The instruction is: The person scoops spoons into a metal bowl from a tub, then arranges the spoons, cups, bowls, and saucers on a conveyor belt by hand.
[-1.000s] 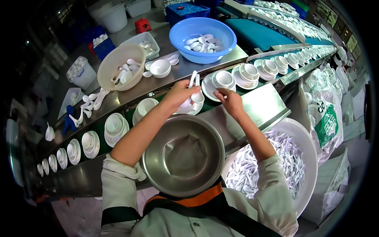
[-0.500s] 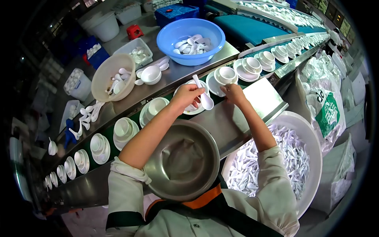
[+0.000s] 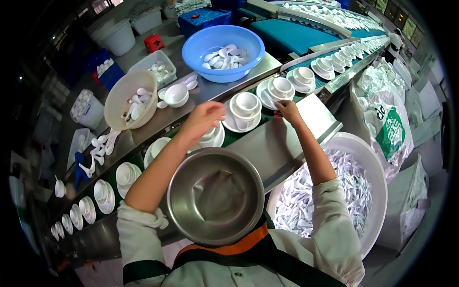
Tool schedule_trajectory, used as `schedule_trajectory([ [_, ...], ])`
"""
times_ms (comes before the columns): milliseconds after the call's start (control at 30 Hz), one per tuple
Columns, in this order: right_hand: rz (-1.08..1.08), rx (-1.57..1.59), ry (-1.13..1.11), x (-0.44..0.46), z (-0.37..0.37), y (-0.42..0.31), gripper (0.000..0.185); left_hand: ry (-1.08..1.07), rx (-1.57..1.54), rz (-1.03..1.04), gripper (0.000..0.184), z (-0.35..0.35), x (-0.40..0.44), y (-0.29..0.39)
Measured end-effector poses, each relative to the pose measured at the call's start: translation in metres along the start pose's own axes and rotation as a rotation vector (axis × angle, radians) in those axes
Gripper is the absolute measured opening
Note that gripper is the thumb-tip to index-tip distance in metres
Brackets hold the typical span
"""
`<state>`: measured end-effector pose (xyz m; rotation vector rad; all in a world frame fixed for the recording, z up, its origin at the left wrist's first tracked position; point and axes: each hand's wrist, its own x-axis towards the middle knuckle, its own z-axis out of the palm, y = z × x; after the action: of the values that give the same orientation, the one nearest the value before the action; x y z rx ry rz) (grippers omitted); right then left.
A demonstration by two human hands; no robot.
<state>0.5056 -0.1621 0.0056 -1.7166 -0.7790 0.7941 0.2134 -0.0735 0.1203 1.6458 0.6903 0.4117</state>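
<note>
Reaches past a steel basin (image 3: 215, 196) and a tub (image 3: 381, 205) of white spoons (image 3: 351, 193) toward bowls (image 3: 247, 104) stacked on saucers (image 3: 231, 123) along a belt (image 3: 233, 138). Holds the left hand (image 3: 205, 119) beside them, empty and half spread — pinches with the right hand (image 3: 288, 113) at another saucer's rim, on what cannot be told — near a blue basin (image 3: 224, 74).

The left forearm (image 3: 167, 165) slants from the near left toward the far middle, its hand (image 3: 206, 117) raised, palm down, fingers loosely spread and pointing right. The right forearm (image 3: 313, 146) reaches far and slightly left, wrist bent, its hand (image 3: 289, 111) lower to the right with thumb and fingertips drawn together. Both forearms are bare.
</note>
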Motion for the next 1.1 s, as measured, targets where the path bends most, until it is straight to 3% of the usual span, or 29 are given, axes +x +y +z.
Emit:
schedule_trajectory([
  [67,0.113,0.106,-0.056,0.009,-0.001,0.012,0.037,0.048,0.128,0.044,0.035,-0.026,-0.026,-0.006],
  [167,0.062,0.114,-0.016,-0.014,0.004,0.0,0.042,0.167,0.291,-0.037,0.034,-0.057,-0.092,-0.013],
  [233,-0.147,-0.183,0.121,-0.064,0.008,-0.016,0.049,0.147,0.134,-0.255,0.04,-0.07,-0.142,-0.026],
  [300,-0.163,-0.134,0.14,-0.12,0.013,-0.024,0.05,0.086,-0.091,-0.528,0.047,-0.071,-0.18,-0.041],
  [367,-0.229,0.134,0.009,-0.194,0.027,-0.026,0.053,-0.172,-0.326,-0.595,0.048,-0.07,-0.2,-0.079],
  [433,-0.203,0.228,-0.165,-0.268,0.049,-0.014,0.054,-0.254,-0.378,-0.591,0.046,-0.054,-0.198,-0.086],
  [567,0.051,0.218,-0.064,-0.35,0.043,-0.019,0.052,-0.321,-0.313,-0.645,0.036,-0.022,-0.198,-0.076],
  [667,0.095,0.156,0.116,-0.369,0.0,-0.004,0.05,-0.418,-0.235,-0.389,0.042,0.04,-0.198,-0.052],
  [767,0.11,0.219,0.295,-0.385,-0.051,0.018,0.046,-0.31,-0.316,-0.335,0.049,0.119,-0.185,-0.043],
  [800,0.097,0.234,0.339,-0.392,-0.069,0.036,0.044,-0.378,-0.301,-0.352,0.049,0.144,-0.174,-0.049],
  [833,0.194,0.213,0.389,-0.398,-0.087,0.061,0.042,-0.37,-0.225,-0.363,0.051,0.174,-0.163,-0.066],
  [900,0.288,0.224,0.492,-0.404,-0.109,0.148,0.054,-0.408,-0.092,-0.423,0.052,0.239,-0.135,-0.118],
  [933,0.457,0.055,0.464,-0.415,-0.107,0.217,0.063,-0.415,-0.095,-0.321,0.05,0.274,-0.122,-0.138],
  [967,0.629,-0.114,0.44,-0.441,-0.113,0.271,0.073,-0.559,0.21,-0.367,0.058,0.303,-0.087,-0.154],
  [1000,0.649,-0.112,0.44,-0.464,-0.127,0.295,0.087,-0.454,0.378,-0.264,0.07,0.328,-0.078,-0.153],
  [1033,0.647,-0.099,0.474,-0.468,-0.131,0.316,0.087,-0.481,0.494,-0.21,0.073,0.331,-0.07,-0.173],
  [1100,0.58,-0.401,0.712,-0.517,-0.176,0.349,0.091,-0.284,1.05,0.053,0.077,0.356,-0.051,-0.168],
])
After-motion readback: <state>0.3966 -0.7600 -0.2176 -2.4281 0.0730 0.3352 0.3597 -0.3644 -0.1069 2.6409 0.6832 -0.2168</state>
